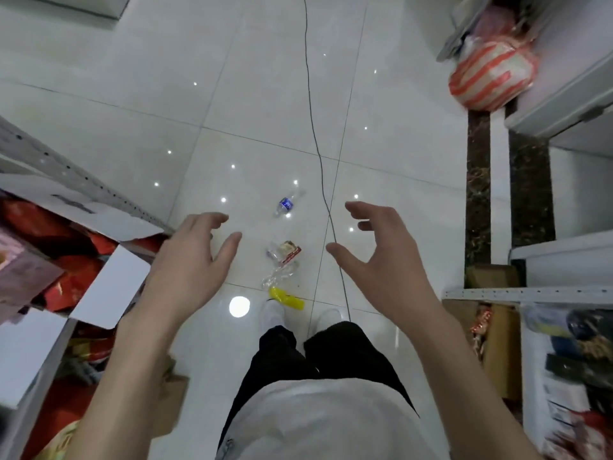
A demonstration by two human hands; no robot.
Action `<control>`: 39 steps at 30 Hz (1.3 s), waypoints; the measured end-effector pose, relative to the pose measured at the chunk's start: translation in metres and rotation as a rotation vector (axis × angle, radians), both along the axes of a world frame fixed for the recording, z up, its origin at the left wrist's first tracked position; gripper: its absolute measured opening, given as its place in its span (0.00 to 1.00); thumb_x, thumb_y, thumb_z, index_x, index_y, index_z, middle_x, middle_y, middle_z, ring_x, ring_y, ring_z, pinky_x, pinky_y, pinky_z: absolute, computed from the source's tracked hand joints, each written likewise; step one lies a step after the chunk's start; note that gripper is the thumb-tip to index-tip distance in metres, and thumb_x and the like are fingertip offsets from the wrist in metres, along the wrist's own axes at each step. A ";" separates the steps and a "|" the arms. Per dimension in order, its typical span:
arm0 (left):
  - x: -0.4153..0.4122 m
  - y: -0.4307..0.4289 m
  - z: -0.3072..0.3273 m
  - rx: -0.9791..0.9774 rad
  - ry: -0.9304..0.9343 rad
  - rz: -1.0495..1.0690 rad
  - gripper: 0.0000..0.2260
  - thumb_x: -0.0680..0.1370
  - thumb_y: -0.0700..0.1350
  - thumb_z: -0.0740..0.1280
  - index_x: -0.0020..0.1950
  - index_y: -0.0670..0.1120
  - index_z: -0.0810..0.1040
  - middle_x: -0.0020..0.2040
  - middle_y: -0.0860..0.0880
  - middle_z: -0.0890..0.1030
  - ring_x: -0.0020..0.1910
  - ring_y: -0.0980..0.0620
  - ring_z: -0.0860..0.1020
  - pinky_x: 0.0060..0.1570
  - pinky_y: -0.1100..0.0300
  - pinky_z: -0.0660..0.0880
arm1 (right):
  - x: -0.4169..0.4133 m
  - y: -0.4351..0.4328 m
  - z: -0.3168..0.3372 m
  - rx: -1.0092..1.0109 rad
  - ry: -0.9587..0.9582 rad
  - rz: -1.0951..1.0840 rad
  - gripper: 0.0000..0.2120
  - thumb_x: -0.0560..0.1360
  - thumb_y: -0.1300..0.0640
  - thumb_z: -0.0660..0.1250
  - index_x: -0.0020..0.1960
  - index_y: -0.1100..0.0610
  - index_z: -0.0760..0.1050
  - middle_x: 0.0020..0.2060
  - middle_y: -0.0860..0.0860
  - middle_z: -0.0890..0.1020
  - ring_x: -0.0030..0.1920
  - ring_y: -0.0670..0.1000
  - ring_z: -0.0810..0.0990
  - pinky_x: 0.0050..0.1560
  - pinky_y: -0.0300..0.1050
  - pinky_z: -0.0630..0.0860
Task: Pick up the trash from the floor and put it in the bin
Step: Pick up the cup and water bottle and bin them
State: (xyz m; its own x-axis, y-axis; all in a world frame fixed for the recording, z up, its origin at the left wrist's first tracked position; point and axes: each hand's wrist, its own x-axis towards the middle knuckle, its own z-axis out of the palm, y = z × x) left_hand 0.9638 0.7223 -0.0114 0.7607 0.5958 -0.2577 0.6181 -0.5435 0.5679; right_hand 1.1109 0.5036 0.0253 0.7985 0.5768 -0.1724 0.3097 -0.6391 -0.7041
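Trash lies on the glossy white tile floor just ahead of my feet. Farthest is a small clear plastic bottle (pixel 287 203) with a blue label, lying on its side. Nearer are a crumpled clear wrapper with a red strip (pixel 286 252), a piece of clear plastic film (pixel 278 276), and a yellow wrapper (pixel 286 297) by my left shoe. My left hand (pixel 192 260) hovers to the left of the trash, fingers apart, holding nothing. To the right of it my right hand (pixel 381 250) is held out with fingers spread and curled, also empty. No bin is in view.
A thin black cable (pixel 315 137) runs along the floor past the trash on its right. Shelving with red packages and an open white box (pixel 109 287) stands at left. White shelves (pixel 564 293) and a red-striped bag (pixel 491 74) are at right.
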 end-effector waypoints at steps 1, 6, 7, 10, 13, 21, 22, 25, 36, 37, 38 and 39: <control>0.015 0.007 0.000 -0.024 -0.017 0.000 0.20 0.81 0.56 0.62 0.69 0.49 0.72 0.64 0.50 0.75 0.58 0.50 0.77 0.58 0.48 0.75 | 0.010 0.005 -0.003 -0.011 0.004 -0.005 0.27 0.75 0.47 0.74 0.71 0.45 0.69 0.63 0.41 0.72 0.62 0.44 0.74 0.66 0.49 0.72; 0.083 0.045 -0.023 -0.037 -0.006 -0.029 0.20 0.80 0.58 0.62 0.69 0.51 0.72 0.64 0.51 0.75 0.60 0.51 0.76 0.58 0.47 0.76 | 0.080 0.028 -0.033 -0.074 0.008 -0.050 0.29 0.74 0.48 0.75 0.72 0.45 0.68 0.62 0.40 0.71 0.63 0.44 0.74 0.65 0.47 0.73; 0.095 0.052 -0.031 -0.044 -0.006 -0.020 0.20 0.80 0.58 0.62 0.68 0.51 0.72 0.64 0.52 0.75 0.59 0.51 0.76 0.57 0.47 0.76 | 0.095 0.033 -0.043 -0.073 0.015 -0.061 0.29 0.74 0.49 0.75 0.72 0.44 0.68 0.62 0.40 0.71 0.62 0.43 0.74 0.65 0.46 0.72; 0.138 0.073 -0.069 -0.031 -0.004 0.006 0.19 0.80 0.58 0.62 0.68 0.52 0.72 0.63 0.53 0.75 0.58 0.53 0.76 0.56 0.49 0.77 | 0.145 0.056 -0.088 -0.071 0.020 -0.067 0.29 0.73 0.50 0.76 0.71 0.44 0.69 0.61 0.40 0.71 0.63 0.43 0.74 0.64 0.41 0.71; 0.178 0.094 -0.130 -0.031 0.030 0.050 0.19 0.80 0.58 0.62 0.68 0.53 0.72 0.63 0.54 0.74 0.58 0.54 0.76 0.56 0.51 0.76 | 0.192 0.087 -0.159 -0.099 0.046 -0.032 0.29 0.73 0.51 0.76 0.71 0.47 0.70 0.62 0.42 0.71 0.64 0.46 0.75 0.66 0.49 0.74; 0.224 0.129 -0.360 -0.066 0.105 0.123 0.18 0.80 0.57 0.62 0.67 0.52 0.73 0.63 0.55 0.75 0.58 0.55 0.76 0.54 0.53 0.75 | 0.268 0.150 -0.401 -0.161 0.061 0.156 0.29 0.73 0.51 0.75 0.71 0.48 0.70 0.63 0.47 0.71 0.63 0.53 0.76 0.65 0.59 0.73; 0.221 0.130 -0.391 -0.066 0.114 0.120 0.18 0.79 0.57 0.62 0.67 0.52 0.73 0.63 0.54 0.75 0.58 0.54 0.76 0.55 0.52 0.75 | 0.274 0.155 -0.432 -0.167 0.050 0.177 0.29 0.73 0.51 0.75 0.71 0.49 0.70 0.64 0.48 0.72 0.63 0.53 0.76 0.65 0.59 0.73; 0.208 0.131 -0.485 -0.075 0.166 0.095 0.19 0.80 0.57 0.62 0.68 0.51 0.73 0.65 0.54 0.75 0.60 0.53 0.76 0.57 0.48 0.75 | 0.281 0.165 -0.522 -0.170 0.035 0.216 0.29 0.73 0.51 0.75 0.71 0.50 0.70 0.65 0.51 0.72 0.64 0.54 0.76 0.66 0.58 0.73; 0.166 0.099 -0.761 0.032 0.179 -0.201 0.18 0.78 0.43 0.66 0.68 0.52 0.74 0.67 0.51 0.75 0.62 0.46 0.76 0.60 0.46 0.72 | 0.289 0.204 -0.801 -0.176 -0.051 0.322 0.31 0.73 0.51 0.75 0.73 0.52 0.69 0.68 0.53 0.71 0.64 0.56 0.74 0.68 0.53 0.70; 0.163 0.093 -0.774 0.045 0.179 -0.226 0.19 0.77 0.41 0.67 0.68 0.51 0.74 0.68 0.51 0.75 0.64 0.46 0.74 0.61 0.46 0.71 | 0.290 0.207 -0.816 -0.178 -0.061 0.329 0.30 0.73 0.50 0.74 0.73 0.52 0.69 0.68 0.54 0.71 0.64 0.56 0.73 0.67 0.51 0.69; 0.161 0.088 -0.785 0.048 0.179 -0.252 0.22 0.76 0.38 0.68 0.68 0.52 0.73 0.69 0.51 0.74 0.66 0.47 0.73 0.63 0.47 0.70 | 0.291 0.211 -0.830 -0.180 -0.073 0.334 0.30 0.73 0.50 0.74 0.72 0.51 0.70 0.67 0.54 0.71 0.65 0.56 0.72 0.67 0.48 0.68; 0.158 0.082 -0.794 0.047 0.180 -0.285 0.24 0.74 0.36 0.68 0.69 0.52 0.73 0.70 0.52 0.73 0.68 0.46 0.72 0.64 0.47 0.69 | 0.292 0.214 -0.841 -0.180 -0.087 0.338 0.30 0.72 0.51 0.73 0.72 0.51 0.70 0.67 0.54 0.72 0.65 0.57 0.72 0.66 0.47 0.67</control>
